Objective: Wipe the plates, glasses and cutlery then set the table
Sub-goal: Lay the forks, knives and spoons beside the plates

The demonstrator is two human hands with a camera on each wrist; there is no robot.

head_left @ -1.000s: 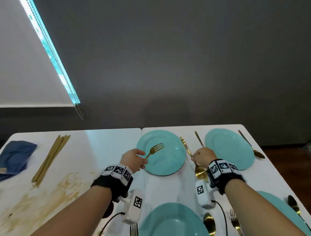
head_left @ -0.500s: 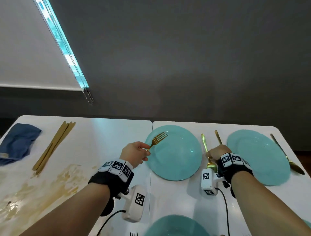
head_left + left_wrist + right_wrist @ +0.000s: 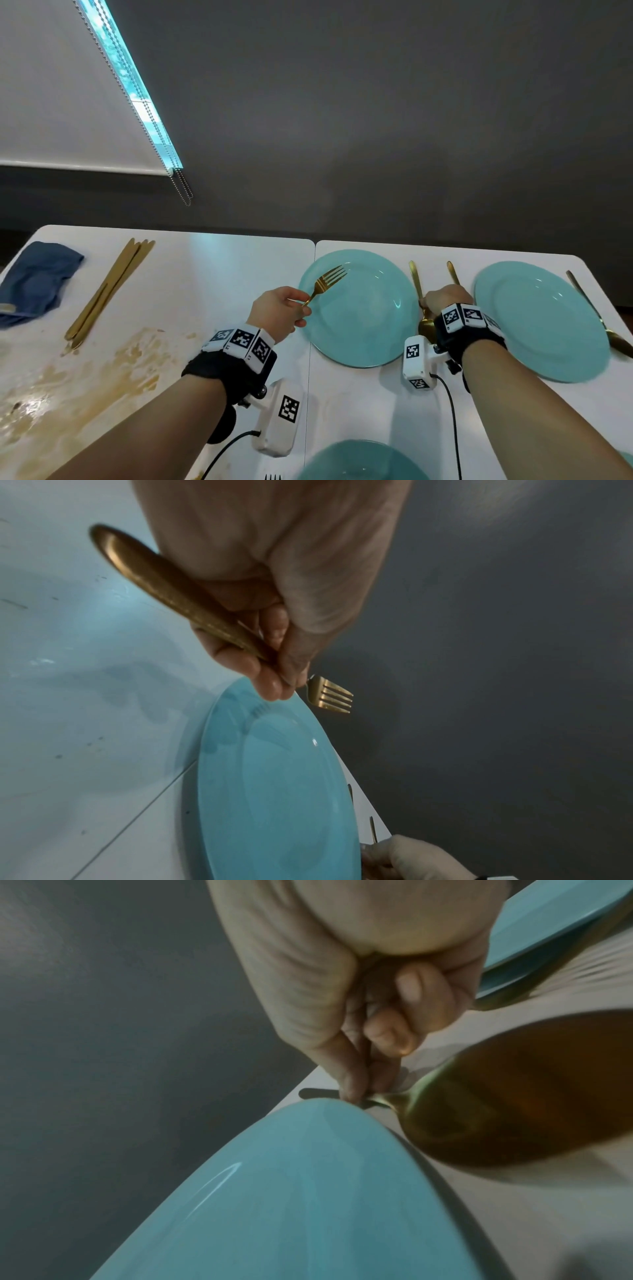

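My left hand (image 3: 279, 313) pinches the handle of a gold fork (image 3: 327, 279), whose tines hang over the left rim of a turquoise plate (image 3: 370, 325). The left wrist view shows the same fork (image 3: 330, 697) above the plate's edge (image 3: 274, 791). My right hand (image 3: 443, 303) pinches the handle of a gold spoon (image 3: 426, 327) lying on the white table between this plate and a second turquoise plate (image 3: 541, 329). In the right wrist view the spoon's bowl (image 3: 514, 1093) lies close under the wrist, next to the plate (image 3: 291, 1191).
A second gold handle (image 3: 452, 272) lies beside the spoon; another gold piece (image 3: 599, 315) lies right of the second plate. Gold knives (image 3: 109, 291) and a blue cloth (image 3: 34, 281) lie far left, near brown smears (image 3: 85, 377). A third plate (image 3: 359, 460) sits at the near edge.
The view has shifted, so plates and hands sit further right in the picture. My left hand still holds the fork over the plate's rim; my right hand has slid a little along the spoon's handle.
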